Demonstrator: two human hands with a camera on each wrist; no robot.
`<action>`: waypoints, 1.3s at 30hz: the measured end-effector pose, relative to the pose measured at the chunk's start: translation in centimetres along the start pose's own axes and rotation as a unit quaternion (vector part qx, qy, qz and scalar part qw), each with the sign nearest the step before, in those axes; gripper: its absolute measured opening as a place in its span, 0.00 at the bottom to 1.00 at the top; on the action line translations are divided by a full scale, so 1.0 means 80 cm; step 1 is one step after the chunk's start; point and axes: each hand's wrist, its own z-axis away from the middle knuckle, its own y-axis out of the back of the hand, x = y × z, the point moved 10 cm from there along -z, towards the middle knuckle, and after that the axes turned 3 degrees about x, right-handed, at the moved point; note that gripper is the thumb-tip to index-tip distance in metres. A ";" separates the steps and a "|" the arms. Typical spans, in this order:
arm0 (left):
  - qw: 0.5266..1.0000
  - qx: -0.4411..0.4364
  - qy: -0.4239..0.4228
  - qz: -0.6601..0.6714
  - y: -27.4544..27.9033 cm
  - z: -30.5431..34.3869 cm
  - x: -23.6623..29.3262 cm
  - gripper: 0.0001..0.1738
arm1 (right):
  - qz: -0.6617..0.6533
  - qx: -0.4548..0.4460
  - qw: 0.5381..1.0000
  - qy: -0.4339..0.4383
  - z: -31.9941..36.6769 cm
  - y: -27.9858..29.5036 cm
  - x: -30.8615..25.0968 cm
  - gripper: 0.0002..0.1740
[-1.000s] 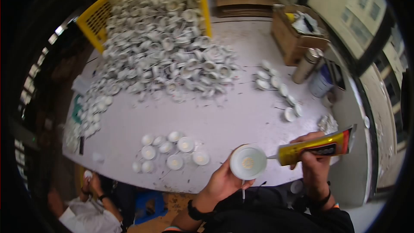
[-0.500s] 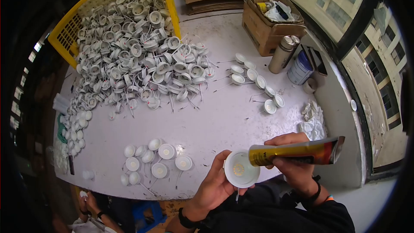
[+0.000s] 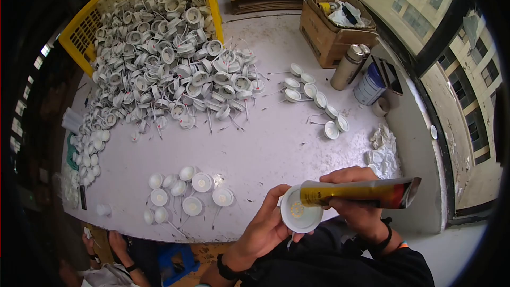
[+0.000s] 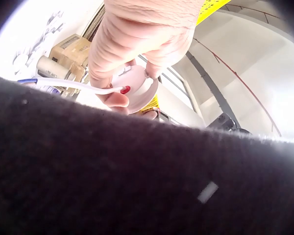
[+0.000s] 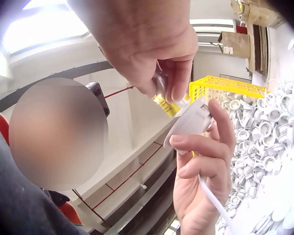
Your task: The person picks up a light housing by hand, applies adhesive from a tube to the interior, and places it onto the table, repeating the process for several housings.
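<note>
In the head view my left hand (image 3: 263,231) holds a round white lamp housing (image 3: 303,222) by its rim, its dish facing up and a ring of yellow dots inside. My right hand (image 3: 356,207) grips a gold tube (image 3: 361,193), lying nearly level, its front end over the dish; the nozzle tip is hidden there. The left wrist view has the left hand (image 4: 142,34) around the housing's back (image 4: 137,88), from which a white cable with a red spot runs. In the right wrist view the tube (image 5: 167,105) meets the housing's (image 5: 190,122) far side.
A yellow crate (image 3: 213,8) spills a heap of white housings (image 3: 159,74) at the back left. Several finished-looking discs (image 3: 192,205) lie front left, more dishes (image 3: 320,100) at right. A cardboard box (image 3: 321,32), flask (image 3: 346,69) and tin (image 3: 369,86) stand right. Another person's hands (image 3: 119,244) show lower left.
The tube has moved left and now lies over the housing's dish, where a second ago its nozzle was at the rim. The head view has shifted. The other person's hands have moved apart.
</note>
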 end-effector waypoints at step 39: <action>0.996 0.078 -0.036 -0.020 0.022 0.000 0.009 0.28 | -0.116 0.061 0.984 -0.118 -0.012 -0.007 0.048 0.12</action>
